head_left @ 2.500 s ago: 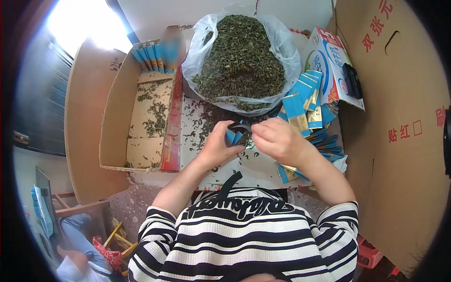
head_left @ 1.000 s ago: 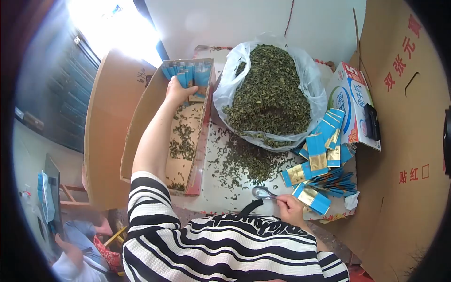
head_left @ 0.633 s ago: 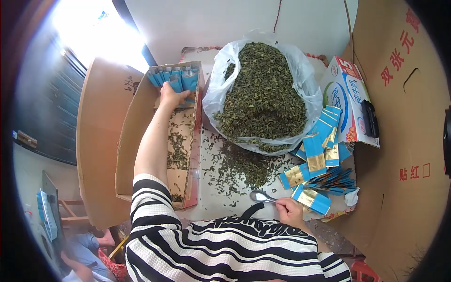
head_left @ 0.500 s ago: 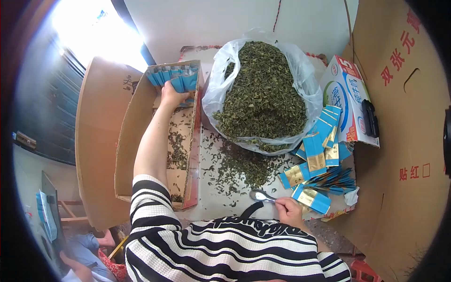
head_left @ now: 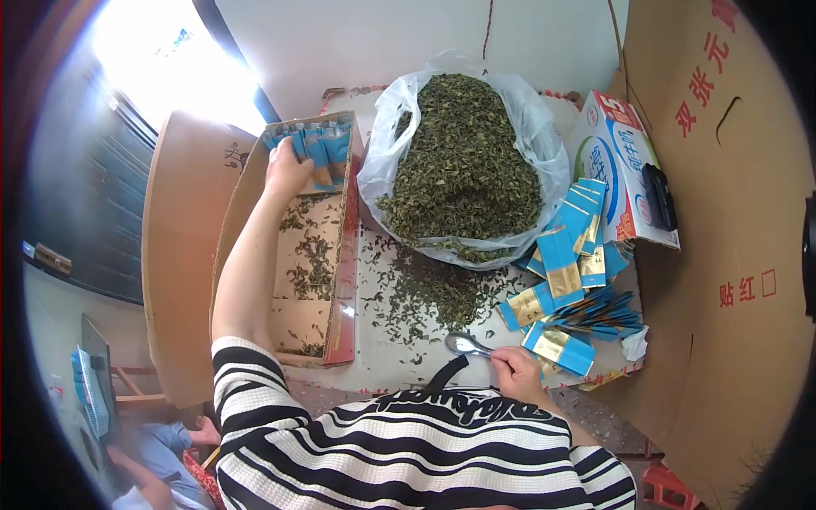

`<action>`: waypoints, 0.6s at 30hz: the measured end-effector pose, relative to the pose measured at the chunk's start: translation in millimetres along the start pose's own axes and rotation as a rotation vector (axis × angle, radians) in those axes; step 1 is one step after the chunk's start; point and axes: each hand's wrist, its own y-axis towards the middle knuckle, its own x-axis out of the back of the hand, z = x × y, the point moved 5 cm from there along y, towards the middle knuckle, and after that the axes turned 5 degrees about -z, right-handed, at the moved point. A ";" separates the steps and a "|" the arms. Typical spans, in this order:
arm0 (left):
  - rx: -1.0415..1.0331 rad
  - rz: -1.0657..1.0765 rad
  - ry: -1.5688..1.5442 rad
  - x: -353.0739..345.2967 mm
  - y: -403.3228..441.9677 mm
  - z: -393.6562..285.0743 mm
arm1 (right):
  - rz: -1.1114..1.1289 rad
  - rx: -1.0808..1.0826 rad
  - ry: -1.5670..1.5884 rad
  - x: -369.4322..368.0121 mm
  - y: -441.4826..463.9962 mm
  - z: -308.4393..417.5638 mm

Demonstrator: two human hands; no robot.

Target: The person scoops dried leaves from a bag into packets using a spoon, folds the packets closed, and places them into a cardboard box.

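My left hand (head_left: 289, 171) reaches into the far end of a long cardboard box (head_left: 349, 221). Its fingers are closed at the row of upright blue sachets (head_left: 314, 146), partly hidden among them. My right hand (head_left: 517, 372), near the front edge of the table, is closed around the handle of a metal spoon (head_left: 465, 343). The spoon's bowl points left, beside loose dried tea leaves (head_left: 446, 293) scattered on the table. Behind it stands an open clear plastic bag (head_left: 387, 174) heaped with dried tea leaves (head_left: 467, 161).
Blue and gold sachets (head_left: 561, 263) lie in a loose pile right of the bag. A milk carton box (head_left: 614, 170) with a black object (head_left: 659, 195) stands behind them. A large cardboard sheet (head_left: 731, 238) walls the right side. Another person's hand (head_left: 205, 432) shows lower left.
My left hand has shifted left along the row of sachets in the box. My right hand still holds the spoon in nearly the same place. The view has shifted slightly.
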 end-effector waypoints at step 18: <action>-1.819 1.376 -0.981 220.4 -294.6 -272.2 | -0.041 0.006 0.054 8.6 -20.4 1.1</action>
